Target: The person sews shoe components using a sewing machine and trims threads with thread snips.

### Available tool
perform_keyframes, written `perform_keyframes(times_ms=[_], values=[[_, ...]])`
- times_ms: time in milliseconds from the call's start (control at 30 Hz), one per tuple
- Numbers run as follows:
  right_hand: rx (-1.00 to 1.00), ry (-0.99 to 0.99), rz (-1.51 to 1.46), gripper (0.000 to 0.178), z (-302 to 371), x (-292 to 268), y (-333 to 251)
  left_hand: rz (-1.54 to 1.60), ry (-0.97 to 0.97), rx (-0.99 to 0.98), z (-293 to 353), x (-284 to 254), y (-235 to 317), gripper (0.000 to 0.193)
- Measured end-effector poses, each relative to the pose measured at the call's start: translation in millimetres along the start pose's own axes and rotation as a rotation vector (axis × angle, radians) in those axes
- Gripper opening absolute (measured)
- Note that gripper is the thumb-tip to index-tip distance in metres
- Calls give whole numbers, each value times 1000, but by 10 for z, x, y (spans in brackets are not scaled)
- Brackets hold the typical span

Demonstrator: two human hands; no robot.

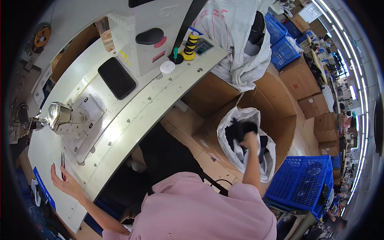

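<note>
My left hand (68, 185) is over the left end of the white machine table (138, 120). Between its thumb and half-spread fingers are slim red-handled snips (63, 162), metal tips pointing away from me. To the right, my right hand (251, 141) reaches into a white woven sack (269, 170) and grips a black piece (249, 127), blurred by motion. It looks like soft material, but its exact kind is unclear. More black and pale pieces lie in the sack, partly hidden by my hand and arm.
A large sewing machine (154, 18) stands on the table, with a phone (117, 78), a round white lid (167, 67) and a black-and-yellow thread spool (190, 45). Cardboard boxes (276, 96), another full white sack (228, 36) and blue crates (300, 182) stand at the right.
</note>
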State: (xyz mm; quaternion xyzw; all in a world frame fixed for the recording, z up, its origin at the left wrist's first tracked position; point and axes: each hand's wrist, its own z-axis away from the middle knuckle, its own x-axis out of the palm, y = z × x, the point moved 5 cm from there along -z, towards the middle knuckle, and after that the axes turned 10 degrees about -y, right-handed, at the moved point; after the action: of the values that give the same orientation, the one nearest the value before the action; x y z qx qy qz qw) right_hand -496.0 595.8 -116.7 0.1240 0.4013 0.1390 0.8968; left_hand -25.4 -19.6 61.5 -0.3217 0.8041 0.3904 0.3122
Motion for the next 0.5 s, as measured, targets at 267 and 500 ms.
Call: perform_keyframes(times_ms=[267, 500], values=[[-418, -383, 428, 42, -1137, 1043, -530, -199, 81, 93, 173, -386, -82, 33], [-411, 373, 64, 40, 1097, -1580, -1396, -104, 218, -153, 410, -1151, -789, 38]])
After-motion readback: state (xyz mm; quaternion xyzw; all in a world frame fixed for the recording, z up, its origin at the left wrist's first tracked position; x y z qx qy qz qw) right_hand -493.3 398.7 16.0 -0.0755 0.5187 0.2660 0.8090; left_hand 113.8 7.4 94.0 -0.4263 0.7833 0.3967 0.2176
